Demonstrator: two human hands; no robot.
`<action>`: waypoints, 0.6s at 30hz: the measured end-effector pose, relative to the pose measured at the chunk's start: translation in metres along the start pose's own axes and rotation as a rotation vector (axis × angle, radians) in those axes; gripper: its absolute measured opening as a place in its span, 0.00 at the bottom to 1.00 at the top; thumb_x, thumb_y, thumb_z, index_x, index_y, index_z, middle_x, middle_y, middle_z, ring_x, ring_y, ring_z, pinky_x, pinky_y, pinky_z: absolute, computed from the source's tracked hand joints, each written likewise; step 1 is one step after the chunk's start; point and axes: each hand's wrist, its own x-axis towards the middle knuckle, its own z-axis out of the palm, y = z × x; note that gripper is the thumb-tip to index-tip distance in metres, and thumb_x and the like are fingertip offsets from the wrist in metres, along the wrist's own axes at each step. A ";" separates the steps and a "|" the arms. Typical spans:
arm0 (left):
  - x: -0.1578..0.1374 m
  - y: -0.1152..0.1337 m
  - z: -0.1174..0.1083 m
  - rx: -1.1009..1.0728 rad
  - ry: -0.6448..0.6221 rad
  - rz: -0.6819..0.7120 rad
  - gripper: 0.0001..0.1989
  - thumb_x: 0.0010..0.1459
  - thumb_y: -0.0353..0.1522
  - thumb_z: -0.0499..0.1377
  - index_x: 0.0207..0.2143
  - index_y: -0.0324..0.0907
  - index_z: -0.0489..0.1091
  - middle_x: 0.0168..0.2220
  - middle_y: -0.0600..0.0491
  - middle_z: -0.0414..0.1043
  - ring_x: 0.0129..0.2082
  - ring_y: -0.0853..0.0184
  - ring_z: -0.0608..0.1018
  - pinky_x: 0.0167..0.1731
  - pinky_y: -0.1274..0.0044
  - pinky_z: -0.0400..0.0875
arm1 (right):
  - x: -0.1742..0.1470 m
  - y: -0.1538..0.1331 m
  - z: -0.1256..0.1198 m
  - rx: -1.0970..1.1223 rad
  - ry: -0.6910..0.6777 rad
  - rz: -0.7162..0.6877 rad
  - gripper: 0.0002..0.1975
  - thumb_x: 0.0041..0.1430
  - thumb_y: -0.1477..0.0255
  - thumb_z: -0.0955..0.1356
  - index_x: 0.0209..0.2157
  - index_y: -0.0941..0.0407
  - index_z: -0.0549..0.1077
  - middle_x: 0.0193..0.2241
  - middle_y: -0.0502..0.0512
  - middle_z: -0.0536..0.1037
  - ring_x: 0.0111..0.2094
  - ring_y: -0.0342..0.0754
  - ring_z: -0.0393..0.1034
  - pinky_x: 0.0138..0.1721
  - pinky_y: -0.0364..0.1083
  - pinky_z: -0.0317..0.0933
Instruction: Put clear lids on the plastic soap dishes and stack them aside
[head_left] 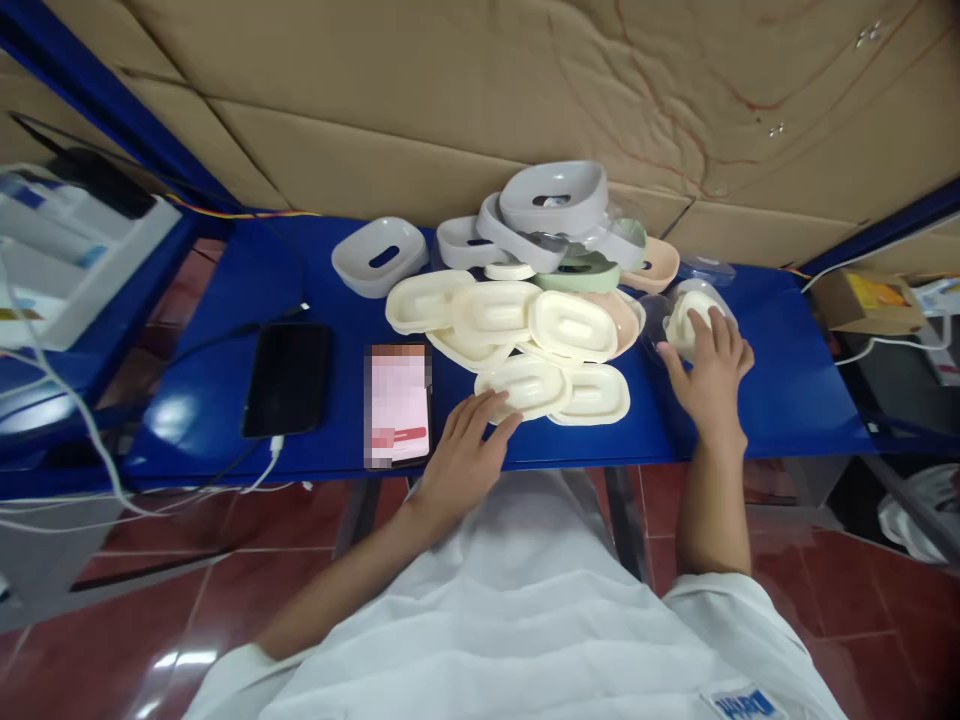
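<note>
The fingertips of my left hand (469, 440) rest at the near left edge of a cream oval soap-dish tray (534, 385), with the thumb held apart from the fingers. That tray overlaps another cream tray (596, 393), and several more cream trays (574, 326) lie stacked behind. Over to the right, my right hand (709, 370) curls around a cream piece (686, 322), partly hidden by the fingers. Clear plastic pieces (656, 322) lie around it. Grey soap-dish bases (555, 195) are piled at the back, with a green one (577, 272) and a peach one (660, 265).
A phone with a lit screen (399, 405) and a dark phone on a cable (287, 380) lie on the blue table (780, 400). One grey dish (380, 257) sits apart at the back left. Behind stands a cardboard wall (375, 90); a small box (862, 300) is at right.
</note>
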 end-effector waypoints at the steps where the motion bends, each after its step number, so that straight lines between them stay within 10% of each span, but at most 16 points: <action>1: 0.001 0.000 0.000 0.004 0.009 -0.007 0.19 0.69 0.24 0.58 0.58 0.46 0.72 0.62 0.39 0.74 0.64 0.49 0.77 0.63 0.54 0.76 | -0.005 0.007 0.002 -0.027 0.006 0.046 0.31 0.73 0.51 0.64 0.68 0.53 0.71 0.70 0.70 0.69 0.71 0.73 0.62 0.67 0.77 0.53; 6: 0.003 0.002 0.000 0.059 0.088 -0.012 0.08 0.70 0.26 0.60 0.50 0.41 0.71 0.49 0.43 0.78 0.52 0.54 0.80 0.58 0.59 0.77 | -0.032 0.032 0.008 0.038 0.011 0.082 0.23 0.74 0.58 0.64 0.61 0.55 0.78 0.66 0.68 0.74 0.66 0.65 0.71 0.65 0.65 0.64; 18: 0.009 0.010 0.001 0.210 0.012 -0.009 0.18 0.68 0.22 0.57 0.58 0.40 0.71 0.47 0.44 0.79 0.48 0.54 0.79 0.51 0.62 0.71 | -0.077 0.062 0.007 0.020 0.187 0.306 0.21 0.70 0.61 0.66 0.50 0.62 0.81 0.47 0.73 0.82 0.53 0.67 0.74 0.58 0.66 0.67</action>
